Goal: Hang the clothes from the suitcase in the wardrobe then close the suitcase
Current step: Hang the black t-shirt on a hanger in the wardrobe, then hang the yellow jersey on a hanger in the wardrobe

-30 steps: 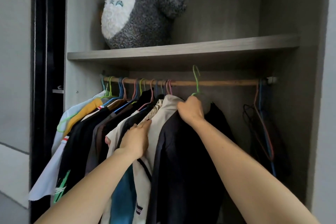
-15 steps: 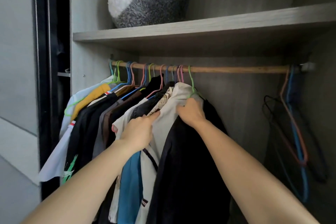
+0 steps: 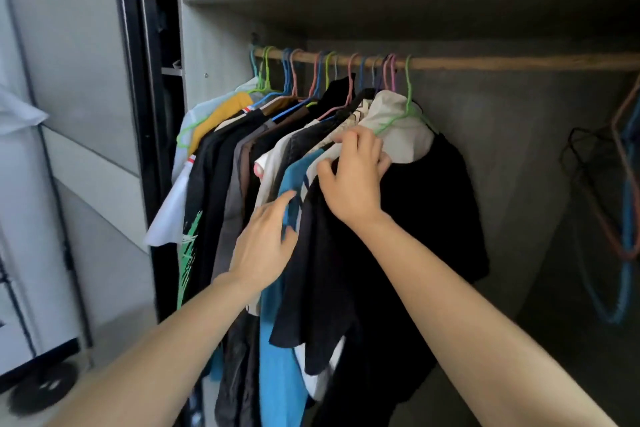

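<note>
Two hands are up at the rail (image 3: 519, 62). The right hand (image 3: 356, 180) is the higher one, fingers curled into the shoulder of the black garment (image 3: 422, 225). That garment hangs off the green hanger (image 3: 408, 104), last piece in the row, towards the middle of the rail. The left hand (image 3: 266, 243) sits lower, fingers straight and relaxed, tips brushing the blue garment (image 3: 273, 350) just left of the black one, gripping nothing.

What counts here: the black garment drops straight down from the rail, below and to the right of the right fingers, with the packed row crowding it from the rail's left end. So the right hand is nearer and looks placed to square it off, while the left could hold the neighbours back.

Spare hangers (image 3: 627, 239) dangle well apart at the right end. No suitcase in sight, so I'd judge closing it is not yet done.
</note>
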`<state>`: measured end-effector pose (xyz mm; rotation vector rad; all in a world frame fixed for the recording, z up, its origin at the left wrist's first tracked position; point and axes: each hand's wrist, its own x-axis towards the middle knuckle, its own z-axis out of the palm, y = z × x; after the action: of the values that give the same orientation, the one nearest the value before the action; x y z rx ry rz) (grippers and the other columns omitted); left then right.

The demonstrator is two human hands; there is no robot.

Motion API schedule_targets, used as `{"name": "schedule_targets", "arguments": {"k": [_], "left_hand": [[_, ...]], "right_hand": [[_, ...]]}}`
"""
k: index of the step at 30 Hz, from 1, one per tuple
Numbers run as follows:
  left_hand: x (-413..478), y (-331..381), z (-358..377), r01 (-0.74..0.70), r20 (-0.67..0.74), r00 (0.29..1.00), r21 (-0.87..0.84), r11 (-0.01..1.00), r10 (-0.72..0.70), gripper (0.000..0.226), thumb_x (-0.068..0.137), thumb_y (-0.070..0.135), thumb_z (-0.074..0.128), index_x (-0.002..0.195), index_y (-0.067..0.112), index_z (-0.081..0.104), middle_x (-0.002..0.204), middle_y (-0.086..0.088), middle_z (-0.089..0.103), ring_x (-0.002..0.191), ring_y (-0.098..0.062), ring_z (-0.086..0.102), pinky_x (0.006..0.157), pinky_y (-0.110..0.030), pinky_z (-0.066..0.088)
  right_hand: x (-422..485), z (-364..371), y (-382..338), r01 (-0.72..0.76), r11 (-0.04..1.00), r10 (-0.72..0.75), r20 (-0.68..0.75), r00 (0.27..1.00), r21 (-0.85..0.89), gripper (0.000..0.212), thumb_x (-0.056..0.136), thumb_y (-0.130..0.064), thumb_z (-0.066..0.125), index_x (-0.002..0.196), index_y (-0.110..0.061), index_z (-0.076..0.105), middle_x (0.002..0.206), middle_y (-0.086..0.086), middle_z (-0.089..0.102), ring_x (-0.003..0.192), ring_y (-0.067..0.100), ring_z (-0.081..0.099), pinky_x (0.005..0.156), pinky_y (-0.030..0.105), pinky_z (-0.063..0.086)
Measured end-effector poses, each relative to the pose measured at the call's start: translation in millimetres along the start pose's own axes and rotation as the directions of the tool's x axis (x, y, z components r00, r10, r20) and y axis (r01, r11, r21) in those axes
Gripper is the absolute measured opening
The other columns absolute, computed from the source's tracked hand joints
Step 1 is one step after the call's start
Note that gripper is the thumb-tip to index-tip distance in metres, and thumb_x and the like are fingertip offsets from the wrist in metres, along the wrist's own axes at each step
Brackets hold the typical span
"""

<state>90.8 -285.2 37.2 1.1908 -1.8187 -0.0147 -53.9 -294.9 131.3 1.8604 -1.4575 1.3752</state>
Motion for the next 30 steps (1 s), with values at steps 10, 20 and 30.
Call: {"name": "schedule_targets", "arguments": {"k": [10, 20, 30], "left_hand": [[-166, -128, -94, 0.493, -0.085, 0.867, 0.285, 0.822, -0.491, 0.045, 0.086, 0.009, 0.055, 0.13, 0.012, 0.047, 0.136, -0.005, 0.042, 0.119, -0.028, 0.046, 0.087, -0.039, 0.046], [-344, -212, -219, 0.764, -0.099, 0.574, 0.422, 0.489, -0.813, 0.041, 0.088, 0.015, 0.054, 0.129, 0.015, 0.049, 0.144, -0.004, 0.036, 0.13, -0.022, 0.037, 0.1, -0.035, 0.04], [-504, -330, -294, 0.776, 0.044, 0.417, 0.503, 0.381, -0.908, 0.038, 0.089, 0.015, 0.05, 0.127, 0.014, 0.052, 0.141, -0.004, 0.039, 0.128, -0.022, 0.038, 0.1, -0.031, 0.039]], "right_hand": [[-156, 114, -104, 0.264, 0.939, -0.342, 0.501, 0.795, 0.222, 0.035, 0.076, -0.017, 0.055, 0.109, -0.006, 0.058, 0.118, 0.01, 0.051, 0.11, 0.033, 0.044, 0.089, 0.044, 0.034], [-304, 175, -255, 0.229, 0.926, -0.359, 0.884, 0.3, 0.299, 0.049, 0.093, -0.038, 0.049, 0.134, -0.013, 0.043, 0.137, 0.006, 0.041, 0.128, 0.025, 0.033, 0.101, 0.039, 0.031], [-472, 236, -386, 0.056, 0.967, -0.252, 0.965, 0.078, 0.248, 0.053, 0.096, -0.041, 0.047, 0.14, -0.014, 0.037, 0.143, 0.006, 0.037, 0.133, 0.025, 0.031, 0.105, 0.037, 0.033]]}}
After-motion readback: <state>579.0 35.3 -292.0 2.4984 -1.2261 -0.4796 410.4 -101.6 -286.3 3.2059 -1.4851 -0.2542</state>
